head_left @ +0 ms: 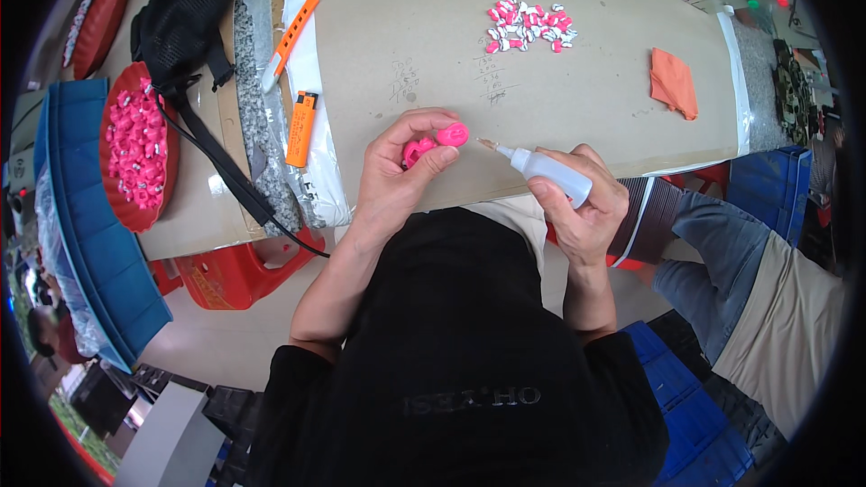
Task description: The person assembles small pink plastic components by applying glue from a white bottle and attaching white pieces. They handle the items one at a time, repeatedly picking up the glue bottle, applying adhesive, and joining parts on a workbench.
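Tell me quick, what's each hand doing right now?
Left hand: closed, holding small pink pieces.
Right hand: closed around a whitish squeeze bottle, nozzle toward the pink pieces.

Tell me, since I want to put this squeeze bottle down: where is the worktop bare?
Bare worktop lies between the utility knife and the pink-and-white pieces, and between those pieces and the orange cloth. Crowded: the left end, with black bag and red tray, and the near edge, where left hand and right hand hover.

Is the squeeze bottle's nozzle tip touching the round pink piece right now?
Apart: the head view shows a narrow strip of tabletop between the nozzle tip and the round pink piece.
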Action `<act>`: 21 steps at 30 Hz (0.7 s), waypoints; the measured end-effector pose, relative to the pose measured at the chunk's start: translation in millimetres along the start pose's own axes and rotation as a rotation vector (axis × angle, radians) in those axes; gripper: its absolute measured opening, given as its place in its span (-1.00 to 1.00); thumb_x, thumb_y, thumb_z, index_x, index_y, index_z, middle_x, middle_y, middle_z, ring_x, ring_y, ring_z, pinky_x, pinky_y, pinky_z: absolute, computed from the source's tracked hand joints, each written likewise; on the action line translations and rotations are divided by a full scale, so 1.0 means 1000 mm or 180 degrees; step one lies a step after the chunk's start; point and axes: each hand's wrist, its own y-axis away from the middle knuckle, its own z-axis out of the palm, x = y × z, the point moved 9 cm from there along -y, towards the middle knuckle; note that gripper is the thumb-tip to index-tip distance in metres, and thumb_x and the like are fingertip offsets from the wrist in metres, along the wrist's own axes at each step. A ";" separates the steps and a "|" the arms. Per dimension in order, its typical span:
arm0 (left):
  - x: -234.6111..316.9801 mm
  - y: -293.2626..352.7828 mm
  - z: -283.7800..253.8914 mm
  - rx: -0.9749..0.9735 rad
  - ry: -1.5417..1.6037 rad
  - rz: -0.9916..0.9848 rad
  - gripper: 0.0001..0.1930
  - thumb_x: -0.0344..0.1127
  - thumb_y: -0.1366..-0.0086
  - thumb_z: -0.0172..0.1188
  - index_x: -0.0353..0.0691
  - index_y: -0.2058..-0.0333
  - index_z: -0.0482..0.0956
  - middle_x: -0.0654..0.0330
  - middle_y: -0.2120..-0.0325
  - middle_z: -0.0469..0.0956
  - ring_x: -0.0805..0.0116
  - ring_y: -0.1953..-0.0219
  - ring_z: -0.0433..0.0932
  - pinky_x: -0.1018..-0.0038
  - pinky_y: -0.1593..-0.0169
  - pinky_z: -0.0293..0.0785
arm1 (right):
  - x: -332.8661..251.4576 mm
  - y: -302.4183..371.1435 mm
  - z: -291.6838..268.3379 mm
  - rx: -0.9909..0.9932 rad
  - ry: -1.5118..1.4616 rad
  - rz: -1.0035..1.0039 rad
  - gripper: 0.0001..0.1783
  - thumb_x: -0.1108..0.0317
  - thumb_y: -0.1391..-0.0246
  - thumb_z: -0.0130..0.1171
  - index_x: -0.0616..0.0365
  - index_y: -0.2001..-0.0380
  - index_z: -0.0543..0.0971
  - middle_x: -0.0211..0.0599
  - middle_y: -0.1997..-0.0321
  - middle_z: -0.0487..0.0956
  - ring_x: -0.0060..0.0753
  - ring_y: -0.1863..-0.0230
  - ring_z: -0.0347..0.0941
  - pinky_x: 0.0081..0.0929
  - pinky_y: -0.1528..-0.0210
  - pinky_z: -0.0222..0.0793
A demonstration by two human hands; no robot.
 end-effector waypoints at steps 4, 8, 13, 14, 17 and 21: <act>-0.004 0.001 0.001 -0.0053 0.0016 -0.0177 -0.75 -0.49 -0.10 0.21 -0.27 0.20 0.49 0.34 0.32 0.50 0.68 0.34 0.39 0.72 0.26 0.34 | 0.000 0.000 -0.001 0.0031 -0.0017 -0.0014 -0.71 0.47 0.30 0.36 0.32 0.40 0.57 -0.30 0.60 0.53 -0.55 0.63 0.27 -0.63 0.61 0.13; -0.004 0.002 0.004 -0.0062 0.0037 -0.0342 -0.74 -0.45 -0.12 0.21 -0.29 0.18 0.49 0.36 0.38 0.51 0.69 0.37 0.40 0.73 0.27 0.34 | 0.000 0.000 0.000 0.0032 -0.0005 -0.0066 -0.71 0.46 0.30 0.36 0.32 0.40 0.57 -0.30 0.60 0.53 -0.55 0.63 0.27 -0.63 0.61 0.13; -0.007 0.003 0.002 -0.0089 0.0048 -0.0434 -0.74 -0.43 -0.13 0.20 -0.29 0.17 0.49 0.36 0.37 0.50 0.69 0.37 0.40 0.73 0.27 0.34 | 0.002 0.001 -0.002 -0.0024 -0.0150 0.0081 -0.69 0.46 0.27 0.36 0.33 0.37 0.57 -0.32 0.53 0.55 -0.60 0.59 0.28 -0.65 0.57 0.14; -0.008 0.003 0.001 -0.0081 0.0072 -0.0440 -0.74 -0.44 -0.13 0.20 -0.29 0.17 0.49 0.36 0.36 0.50 0.69 0.36 0.40 0.73 0.27 0.34 | 0.008 0.002 -0.004 -0.0011 -0.0367 0.0228 -0.69 0.47 0.26 0.35 0.33 0.35 0.56 -0.31 0.48 0.55 -0.60 0.56 0.30 -0.66 0.53 0.17; -0.006 0.005 0.002 -0.0076 0.0202 -0.0430 -0.75 -0.44 -0.13 0.20 -0.29 0.17 0.49 0.35 0.35 0.50 0.69 0.35 0.40 0.73 0.27 0.33 | 0.026 0.006 -0.007 0.0148 -0.0945 0.0693 -0.66 0.50 0.23 0.32 0.32 0.28 0.54 -0.30 0.35 0.55 -0.61 0.46 0.36 -0.68 0.38 0.26; 0.000 0.007 0.004 -0.0042 0.0062 -0.0218 -0.75 -0.43 -0.16 0.17 -0.28 0.16 0.45 0.31 0.33 0.50 0.70 0.46 0.30 0.74 0.44 0.19 | 0.051 0.000 0.005 0.0292 -0.1197 0.1138 -0.64 0.54 0.20 0.27 0.29 0.22 0.51 -0.30 0.28 0.52 -0.53 0.30 0.41 -0.63 0.16 0.30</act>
